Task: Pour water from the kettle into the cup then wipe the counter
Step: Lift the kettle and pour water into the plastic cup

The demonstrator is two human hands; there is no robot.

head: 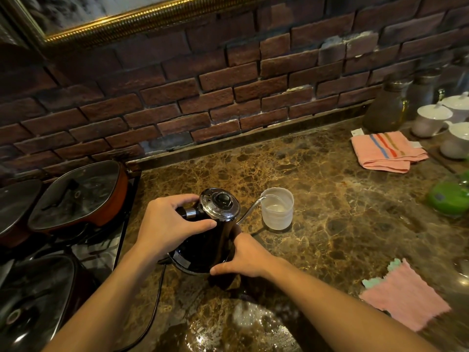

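Marbled brown counter (330, 199) against a brick wall (203, 97); lidded pans (76, 194) on the hob at far left. Black gooseneck kettle (208, 240) is tipped forward and right, its long axis running from base, near the body, up to the lid, away from the body. Left hand (172, 222) is closed around the kettle's handle just below the lid; right hand (243, 257) is clasped against the lower body and base, steadying the tilt. Thin spout (253, 207) reaches right and ends over the rim of the translucent cup (278, 212), which stands upright just right of the kettle. A stream seems to run from the spout tip into the cup; some water is in the bottom, level hard to read. Judgement: pour is under way, not finished. Pink cloth (403, 298) lies flat near the front edge, well to the right, nearer the right hand, so that hand looks best placed for the wipe. A striped folded towel (385, 153) sits farther back right, near white lidded cups (431, 120).
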